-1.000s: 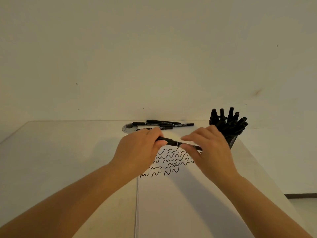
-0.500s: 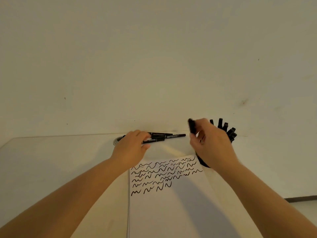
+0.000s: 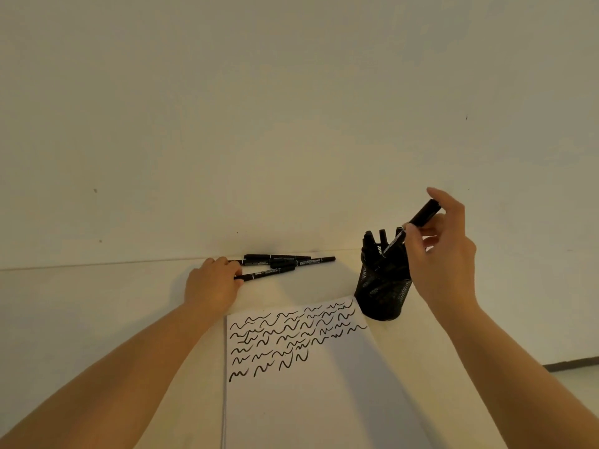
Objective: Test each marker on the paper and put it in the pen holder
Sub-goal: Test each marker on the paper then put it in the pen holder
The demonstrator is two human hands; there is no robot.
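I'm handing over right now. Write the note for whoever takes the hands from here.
Right hand: pinches a capped marker, tilted, lower end over the holder's mouth, not yet released.
Left hand: fingers on the near end of a loose marker; whether they grip it cannot be told.
Holder: upright at the paper's far right corner, already holding several markers.
Paper: rows of test squiggles on its far part.
Pile: a few markers lie by the wall.
Left: drop the held marker in, then test and stow the rest.

We see a pale worktop (image 3: 97, 303) meeting a plain cream wall (image 3: 291, 108) beyond the fingers, and a dark baseboard strip (image 3: 570, 366) low on the right.
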